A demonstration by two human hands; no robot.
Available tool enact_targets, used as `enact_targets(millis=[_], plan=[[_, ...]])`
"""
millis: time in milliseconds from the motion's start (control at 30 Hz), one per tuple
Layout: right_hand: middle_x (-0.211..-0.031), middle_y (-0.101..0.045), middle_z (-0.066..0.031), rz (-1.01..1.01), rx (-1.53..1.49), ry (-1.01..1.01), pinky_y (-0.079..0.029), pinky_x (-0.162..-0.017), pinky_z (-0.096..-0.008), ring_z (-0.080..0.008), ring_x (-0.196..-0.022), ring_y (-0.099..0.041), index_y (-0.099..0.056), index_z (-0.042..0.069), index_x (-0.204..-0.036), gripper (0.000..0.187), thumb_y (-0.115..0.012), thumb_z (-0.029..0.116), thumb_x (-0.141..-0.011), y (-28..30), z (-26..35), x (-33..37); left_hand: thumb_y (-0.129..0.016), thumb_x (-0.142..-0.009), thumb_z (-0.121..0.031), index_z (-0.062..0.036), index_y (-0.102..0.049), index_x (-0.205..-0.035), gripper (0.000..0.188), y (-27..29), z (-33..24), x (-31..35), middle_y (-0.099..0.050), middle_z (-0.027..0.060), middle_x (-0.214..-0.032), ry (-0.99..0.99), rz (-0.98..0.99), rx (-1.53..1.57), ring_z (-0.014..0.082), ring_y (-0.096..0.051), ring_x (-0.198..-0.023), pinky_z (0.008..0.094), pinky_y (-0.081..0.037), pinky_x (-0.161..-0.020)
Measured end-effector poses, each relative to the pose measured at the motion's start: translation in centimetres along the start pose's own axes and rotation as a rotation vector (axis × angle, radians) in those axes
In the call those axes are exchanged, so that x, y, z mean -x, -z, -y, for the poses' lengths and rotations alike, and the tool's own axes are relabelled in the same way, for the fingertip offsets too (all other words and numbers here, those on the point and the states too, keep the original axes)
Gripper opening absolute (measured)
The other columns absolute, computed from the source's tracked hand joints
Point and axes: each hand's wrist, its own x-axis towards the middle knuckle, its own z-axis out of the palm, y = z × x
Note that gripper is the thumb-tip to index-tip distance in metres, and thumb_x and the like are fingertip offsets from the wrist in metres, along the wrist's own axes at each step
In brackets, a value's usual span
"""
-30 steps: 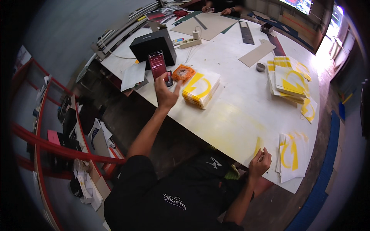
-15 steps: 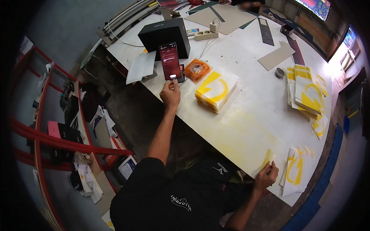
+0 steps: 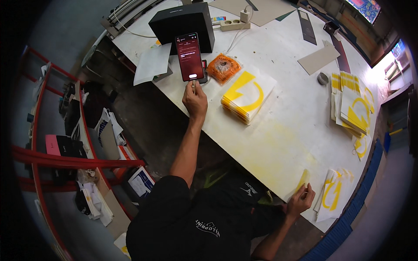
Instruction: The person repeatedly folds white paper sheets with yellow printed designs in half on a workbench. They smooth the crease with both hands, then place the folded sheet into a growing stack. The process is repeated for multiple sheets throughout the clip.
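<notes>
A smartphone point(image 3: 189, 58) with a dark red screen stands upright in front of a black box point(image 3: 183, 27). My left hand point(image 3: 195, 101) is at its lower edge, thumb and fingers pinched around something small and pale that I cannot make out. A red and black object point(image 3: 203, 73) shows partly behind the phone. At the table's near edge, my right hand point(image 3: 301, 201) holds a thin yellow strip point(image 3: 303, 177) upright between thumb and fingers. Beside that hand lies a fanned pile of white sheets with yellow print point(image 3: 332, 191).
On the white table point(image 3: 278, 145) are a stack of yellow-printed white pieces point(image 3: 248, 96), an orange packet point(image 3: 224, 68), a power strip point(image 3: 235, 25) and a small round tin point(image 3: 322, 78). More printed stacks point(image 3: 353, 104) lie right. Red-framed shelves point(image 3: 78, 163) stand left.
The whole view has shifted slightly, with the table's far end moving up. My left hand stays at the phone's lower edge, and my right hand still holds the yellow strip.
</notes>
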Motion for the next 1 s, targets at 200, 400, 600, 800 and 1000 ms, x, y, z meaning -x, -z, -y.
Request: enact_targets(millis=[200,400,600,800,1000], plan=[[-0.086,-0.056,-0.0089,-0.001,0.023,0.012,-0.041,-0.059,-0.0332,-0.0163,-0.065,-0.047,-0.069,-0.007,-0.115,0.020,-0.066,0.007,-0.100,0.0,0.4,0.0,-0.066,-0.102,-0.017,0.0046,-0.068,-0.103,0.022,-0.3,0.6,0.0,-0.054,0.0078,-0.057,-0.093,-0.082,0.043,0.0220,-0.051,-0.048,0.0406,-0.041,-0.052],[-0.085,-0.056,-0.0087,-0.004,0.027,0.008,-0.041,-0.059,-0.0330,-0.0165,-0.065,-0.047,-0.069,-0.007,-0.115,0.021,-0.066,0.007,-0.100,0.1,0.4,-0.1,-0.068,-0.101,-0.014,0.0035,-0.067,-0.097,0.018,0.3,-0.1,0.0,-0.061,0.0163,-0.062,0.014,0.023,-0.037,0.0328,-0.063,-0.054,0.0427,-0.045,-0.052],[-0.086,-0.057,-0.0090,-0.042,-0.024,0.026,-0.042,-0.060,-0.0338,-0.0173,-0.066,-0.049,-0.070,-0.007,-0.115,0.020,-0.066,0.007,-0.100,-0.1,0.7,-0.1,-0.067,-0.101,-0.015,0.0019,-0.065,-0.091,0.020,0.5,-0.6,-0.1,-0.060,0.0176,-0.062,-0.015,0.009,-0.005,0.0346,-0.062,-0.055,0.0432,-0.045,-0.052],[-0.086,-0.058,-0.0087,-0.030,-0.005,0.005,-0.041,-0.060,-0.0339,-0.0169,-0.066,-0.048,-0.070,-0.006,-0.115,0.021,-0.066,0.008,-0.100,0.0,0.7,0.1,-0.068,-0.102,-0.021,0.0050,-0.075,-0.109,0.028,-0.3,0.8,-0.2,-0.050,0.0079,-0.054,-0.071,-0.070,0.054,0.0166,-0.045,-0.046,0.0393,-0.038,-0.049],[-0.086,-0.058,-0.0086,-0.019,-0.022,-0.019,-0.041,-0.059,-0.0334,-0.0167,-0.065,-0.047,-0.070,-0.006,-0.114,0.020,-0.066,0.007,-0.099,0.1,0.7,0.1,-0.067,-0.102,-0.017,0.0034,-0.071,-0.104,0.021,-0.3,0.2,-0.1,-0.065,0.0183,-0.069,-0.131,-0.090,0.062,0.0329,-0.064,-0.061,0.0425,-0.048,-0.056]])
